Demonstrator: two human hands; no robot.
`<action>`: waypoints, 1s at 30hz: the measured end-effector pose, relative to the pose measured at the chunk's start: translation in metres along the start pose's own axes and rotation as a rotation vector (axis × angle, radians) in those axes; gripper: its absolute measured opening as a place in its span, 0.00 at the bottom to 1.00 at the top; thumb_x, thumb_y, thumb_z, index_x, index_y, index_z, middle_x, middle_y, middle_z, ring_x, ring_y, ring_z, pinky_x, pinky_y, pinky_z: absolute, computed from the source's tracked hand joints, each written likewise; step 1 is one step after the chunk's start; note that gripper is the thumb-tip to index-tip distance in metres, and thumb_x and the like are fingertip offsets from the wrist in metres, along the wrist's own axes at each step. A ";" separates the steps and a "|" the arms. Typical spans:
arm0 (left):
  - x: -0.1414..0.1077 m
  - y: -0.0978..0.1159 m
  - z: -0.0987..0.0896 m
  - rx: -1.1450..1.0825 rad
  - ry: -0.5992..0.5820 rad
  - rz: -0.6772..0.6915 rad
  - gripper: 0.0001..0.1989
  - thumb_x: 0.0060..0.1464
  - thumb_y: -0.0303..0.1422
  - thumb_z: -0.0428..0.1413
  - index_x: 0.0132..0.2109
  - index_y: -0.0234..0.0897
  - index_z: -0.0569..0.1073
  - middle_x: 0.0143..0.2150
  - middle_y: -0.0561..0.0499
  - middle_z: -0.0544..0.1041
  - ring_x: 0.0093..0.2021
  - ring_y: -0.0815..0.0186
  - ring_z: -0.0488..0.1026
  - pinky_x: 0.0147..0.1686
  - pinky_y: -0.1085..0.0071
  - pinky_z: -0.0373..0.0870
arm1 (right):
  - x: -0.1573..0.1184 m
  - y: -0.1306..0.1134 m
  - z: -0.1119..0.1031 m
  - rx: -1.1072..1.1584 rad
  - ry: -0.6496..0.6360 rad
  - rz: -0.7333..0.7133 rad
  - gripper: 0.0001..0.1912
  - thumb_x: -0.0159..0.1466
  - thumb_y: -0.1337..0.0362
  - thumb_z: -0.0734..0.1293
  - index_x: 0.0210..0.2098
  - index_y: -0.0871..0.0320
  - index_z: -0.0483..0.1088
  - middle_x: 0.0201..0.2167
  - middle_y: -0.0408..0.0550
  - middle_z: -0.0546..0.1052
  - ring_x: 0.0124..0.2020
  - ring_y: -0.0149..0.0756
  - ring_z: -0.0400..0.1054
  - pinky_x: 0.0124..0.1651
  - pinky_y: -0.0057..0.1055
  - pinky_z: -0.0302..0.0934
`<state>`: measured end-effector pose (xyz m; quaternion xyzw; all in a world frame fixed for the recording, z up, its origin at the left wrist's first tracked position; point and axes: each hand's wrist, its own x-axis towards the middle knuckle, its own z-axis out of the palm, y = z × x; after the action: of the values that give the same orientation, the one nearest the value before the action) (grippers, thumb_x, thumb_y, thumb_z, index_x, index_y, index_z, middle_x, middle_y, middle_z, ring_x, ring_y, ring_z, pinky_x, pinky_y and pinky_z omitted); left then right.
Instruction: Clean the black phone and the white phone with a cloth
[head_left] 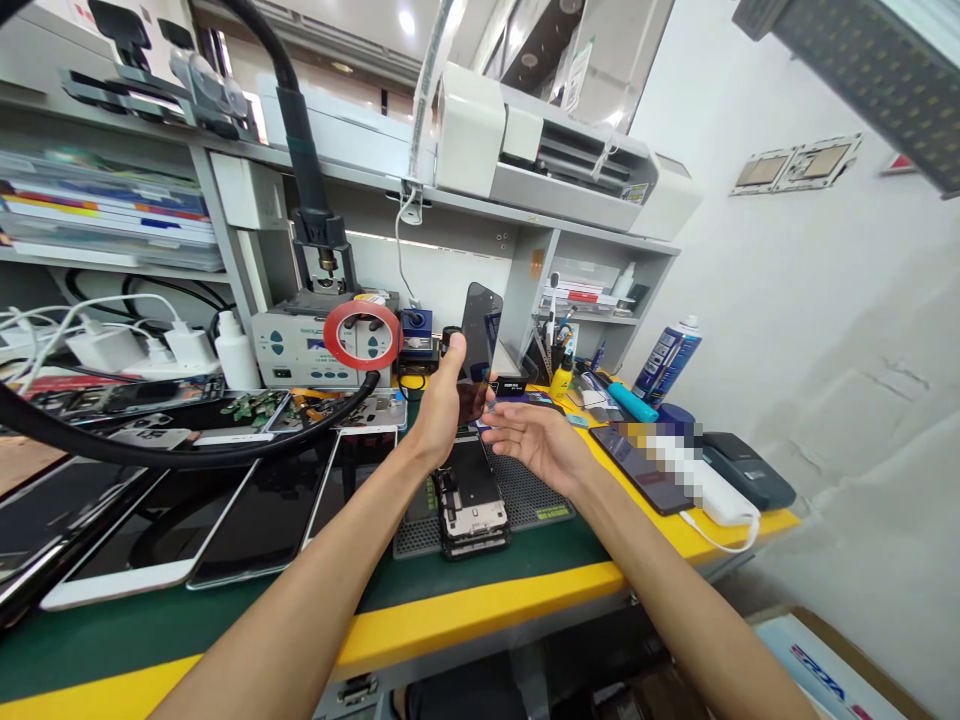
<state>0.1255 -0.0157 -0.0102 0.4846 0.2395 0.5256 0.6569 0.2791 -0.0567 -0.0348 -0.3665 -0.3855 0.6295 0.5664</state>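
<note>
A dark, glossy phone screen (480,318) stands nearly upright above the bench, gripped along its left edge by my left hand (442,402), thumb up. My right hand (538,440) is at its lower right corner, palm partly up and fingers stretched out. I cannot tell whether those fingertips touch the screen. Below both hands lies an opened phone body (474,500), its silvery and black insides showing. Under that phone is a grey perforated mat (529,488).
Several tablets (161,515) lie to the left, crossed by a thick black hose (225,458). Behind are a soldering station (292,345) and a roll of red tape (330,345). A spray can (667,358), white power strip (720,485) and yellow bottle (561,378) are right.
</note>
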 end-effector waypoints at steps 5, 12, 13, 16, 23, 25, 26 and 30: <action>0.001 -0.001 -0.002 0.033 -0.014 0.004 0.35 0.53 0.65 0.47 0.37 0.36 0.78 0.25 0.48 0.75 0.27 0.60 0.75 0.28 0.67 0.69 | 0.000 -0.001 -0.001 0.014 0.003 0.017 0.10 0.61 0.75 0.65 0.40 0.68 0.77 0.38 0.58 0.82 0.34 0.42 0.79 0.35 0.30 0.74; 0.006 -0.012 -0.006 0.064 0.021 0.086 0.34 0.53 0.64 0.47 0.39 0.36 0.77 0.33 0.47 0.78 0.33 0.62 0.76 0.29 0.69 0.69 | 0.003 -0.004 -0.007 0.135 0.013 0.140 0.11 0.64 0.76 0.62 0.43 0.71 0.75 0.41 0.61 0.81 0.38 0.43 0.79 0.35 0.29 0.75; 0.006 -0.013 -0.006 0.066 0.020 0.091 0.35 0.54 0.64 0.47 0.40 0.36 0.77 0.33 0.47 0.78 0.33 0.62 0.76 0.29 0.69 0.70 | 0.003 -0.005 -0.007 0.149 0.017 0.154 0.12 0.64 0.76 0.62 0.44 0.71 0.74 0.41 0.62 0.81 0.38 0.43 0.79 0.35 0.28 0.75; 0.006 -0.014 -0.007 0.044 0.003 0.095 0.35 0.55 0.64 0.46 0.41 0.36 0.78 0.31 0.47 0.78 0.31 0.62 0.75 0.29 0.69 0.69 | 0.005 -0.005 -0.009 0.192 0.025 0.186 0.12 0.65 0.77 0.61 0.45 0.71 0.73 0.40 0.61 0.81 0.37 0.42 0.79 0.36 0.28 0.75; 0.001 -0.007 -0.004 0.012 -0.008 0.086 0.34 0.55 0.63 0.47 0.44 0.37 0.78 0.27 0.49 0.76 0.26 0.63 0.73 0.27 0.68 0.68 | 0.005 -0.003 -0.010 0.230 0.012 0.181 0.11 0.64 0.77 0.62 0.44 0.70 0.73 0.40 0.60 0.81 0.39 0.43 0.79 0.40 0.31 0.75; 0.000 -0.008 -0.003 0.033 0.009 0.095 0.34 0.55 0.63 0.47 0.41 0.36 0.78 0.28 0.49 0.76 0.27 0.64 0.73 0.27 0.69 0.68 | 0.005 -0.003 -0.010 0.226 0.011 0.171 0.11 0.64 0.77 0.63 0.46 0.71 0.72 0.42 0.62 0.81 0.42 0.44 0.78 0.42 0.31 0.75; 0.000 -0.009 -0.003 0.041 0.022 0.102 0.34 0.55 0.63 0.47 0.39 0.36 0.78 0.28 0.48 0.76 0.27 0.65 0.72 0.27 0.70 0.68 | 0.006 -0.002 -0.011 0.229 0.009 0.169 0.12 0.64 0.76 0.63 0.46 0.71 0.72 0.43 0.62 0.80 0.43 0.45 0.78 0.43 0.32 0.75; 0.002 -0.014 -0.003 0.057 0.079 0.128 0.34 0.55 0.63 0.47 0.38 0.36 0.78 0.29 0.49 0.76 0.27 0.66 0.72 0.27 0.72 0.68 | 0.007 -0.001 -0.013 0.240 -0.005 0.163 0.13 0.64 0.76 0.64 0.47 0.71 0.72 0.46 0.63 0.79 0.47 0.47 0.77 0.47 0.35 0.74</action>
<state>0.1306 -0.0124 -0.0238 0.4961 0.2489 0.5782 0.5981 0.2902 -0.0491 -0.0399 -0.3247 -0.2775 0.7161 0.5521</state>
